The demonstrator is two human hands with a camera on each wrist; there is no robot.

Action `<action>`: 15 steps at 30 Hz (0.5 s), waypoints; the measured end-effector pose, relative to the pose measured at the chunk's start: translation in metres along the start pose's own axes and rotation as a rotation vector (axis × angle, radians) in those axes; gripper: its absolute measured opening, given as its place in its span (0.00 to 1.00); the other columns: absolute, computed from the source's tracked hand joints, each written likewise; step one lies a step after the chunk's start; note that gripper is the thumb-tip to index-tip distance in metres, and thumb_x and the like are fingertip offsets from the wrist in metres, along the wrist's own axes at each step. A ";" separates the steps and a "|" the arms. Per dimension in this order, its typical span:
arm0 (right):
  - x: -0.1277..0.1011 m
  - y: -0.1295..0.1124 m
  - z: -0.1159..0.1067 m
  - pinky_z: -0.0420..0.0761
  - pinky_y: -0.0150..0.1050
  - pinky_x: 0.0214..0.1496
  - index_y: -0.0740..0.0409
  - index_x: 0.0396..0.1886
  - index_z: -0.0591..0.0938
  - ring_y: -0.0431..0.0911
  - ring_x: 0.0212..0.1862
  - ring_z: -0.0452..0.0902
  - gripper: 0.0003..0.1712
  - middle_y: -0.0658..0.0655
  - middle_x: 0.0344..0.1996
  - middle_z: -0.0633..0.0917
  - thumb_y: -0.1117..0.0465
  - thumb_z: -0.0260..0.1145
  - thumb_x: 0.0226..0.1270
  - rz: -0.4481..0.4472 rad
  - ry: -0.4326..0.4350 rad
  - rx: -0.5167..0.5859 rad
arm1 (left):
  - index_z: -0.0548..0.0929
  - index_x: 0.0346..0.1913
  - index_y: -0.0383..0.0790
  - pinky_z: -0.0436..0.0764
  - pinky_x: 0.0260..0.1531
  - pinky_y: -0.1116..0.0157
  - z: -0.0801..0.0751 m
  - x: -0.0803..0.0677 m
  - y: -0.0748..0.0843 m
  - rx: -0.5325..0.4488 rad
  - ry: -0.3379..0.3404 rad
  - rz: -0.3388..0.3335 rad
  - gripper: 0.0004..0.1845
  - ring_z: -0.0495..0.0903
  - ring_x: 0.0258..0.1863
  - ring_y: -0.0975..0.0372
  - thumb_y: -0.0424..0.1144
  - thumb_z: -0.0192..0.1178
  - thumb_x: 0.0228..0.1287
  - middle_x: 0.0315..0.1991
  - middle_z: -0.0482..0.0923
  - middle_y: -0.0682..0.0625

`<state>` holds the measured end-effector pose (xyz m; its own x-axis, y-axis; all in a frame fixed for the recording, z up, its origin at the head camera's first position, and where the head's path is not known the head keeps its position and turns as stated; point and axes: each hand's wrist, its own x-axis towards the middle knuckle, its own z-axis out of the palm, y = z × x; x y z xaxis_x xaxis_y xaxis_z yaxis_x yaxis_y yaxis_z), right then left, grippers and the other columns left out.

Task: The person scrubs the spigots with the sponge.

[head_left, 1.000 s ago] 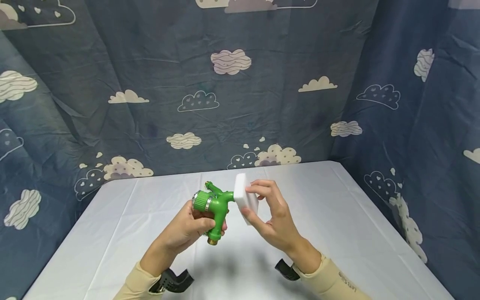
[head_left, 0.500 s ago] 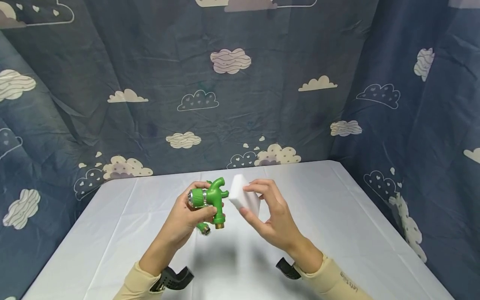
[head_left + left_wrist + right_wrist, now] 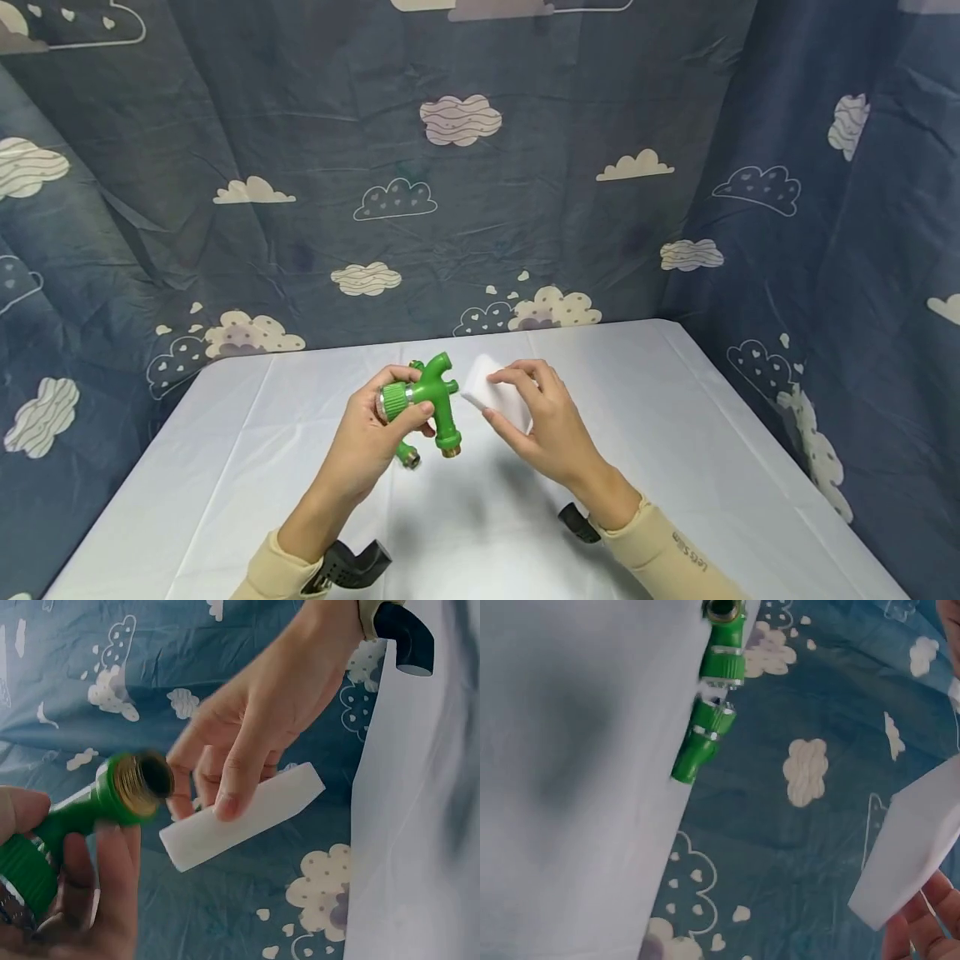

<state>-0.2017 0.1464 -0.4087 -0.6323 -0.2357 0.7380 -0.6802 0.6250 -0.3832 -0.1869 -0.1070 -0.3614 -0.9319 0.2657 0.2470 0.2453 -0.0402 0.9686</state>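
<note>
At the middle of the head view, low down, my left hand [image 3: 367, 446] curls round the green tap fitting [image 3: 427, 404] — thumb across its ribbed collar, brass mouth pointing down above the white table [image 3: 225, 467]. To wipe it well I'd judge the fitting should be held steady and turned so each face meets the pad. Just right of it, apart from it, my right hand [image 3: 551, 433] pinches the white sponge block [image 3: 495, 392] between thumb and fingertips. Beyond hangs the cloud-print curtain [image 3: 450, 167].

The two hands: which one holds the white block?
The right hand pinches the white block; the left hand grips the green tap instead.
</note>
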 end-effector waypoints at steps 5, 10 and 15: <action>0.000 -0.008 -0.008 0.85 0.42 0.43 0.49 0.60 0.82 0.50 0.54 0.79 0.24 0.56 0.58 0.80 0.61 0.77 0.66 0.062 0.033 0.153 | 0.75 0.50 0.32 0.87 0.31 0.72 -0.001 0.000 0.003 -0.003 0.148 0.015 0.13 0.85 0.35 0.65 0.25 0.67 0.70 0.40 0.86 0.50; -0.001 -0.026 -0.007 0.87 0.41 0.43 0.51 0.60 0.81 0.52 0.54 0.80 0.25 0.58 0.58 0.80 0.61 0.77 0.65 -0.081 0.046 0.189 | 0.77 0.51 0.33 0.89 0.40 0.70 -0.001 0.001 0.001 0.029 0.143 0.022 0.15 0.90 0.43 0.64 0.24 0.70 0.67 0.46 0.89 0.54; -0.001 -0.023 -0.002 0.89 0.45 0.44 0.52 0.60 0.81 0.52 0.56 0.80 0.24 0.59 0.56 0.80 0.59 0.77 0.66 -0.132 0.040 0.102 | 0.82 0.55 0.34 0.88 0.50 0.69 -0.004 -0.002 0.001 0.137 0.069 0.093 0.19 0.88 0.51 0.64 0.27 0.75 0.63 0.49 0.89 0.54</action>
<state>-0.1847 0.1335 -0.3990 -0.5207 -0.2799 0.8065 -0.7921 0.5108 -0.3341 -0.1862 -0.1111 -0.3610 -0.9186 0.1998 0.3409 0.3606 0.0711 0.9300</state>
